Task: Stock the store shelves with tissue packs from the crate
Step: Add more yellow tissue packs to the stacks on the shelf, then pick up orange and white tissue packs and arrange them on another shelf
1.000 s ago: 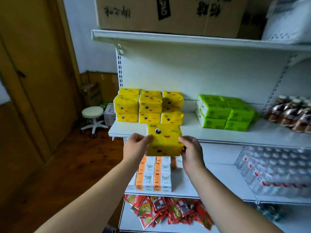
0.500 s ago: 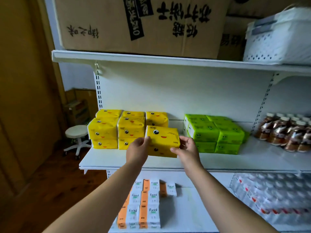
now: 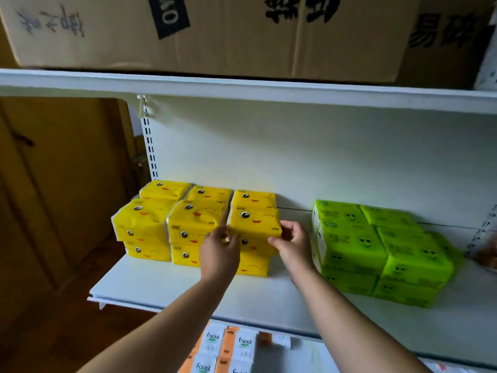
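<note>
Grip on both sides: I see my left hand curled round the left end of a yellow tissue pack, and my right hand pinching its right end between thumb and fingers. The pack rests on another yellow one at the right end of the yellow stack, toward the left edge of the white shelf. Green tissue packs stand apart to the right. A cardboard box sits on the shelf above, Facial packs below.
</note>
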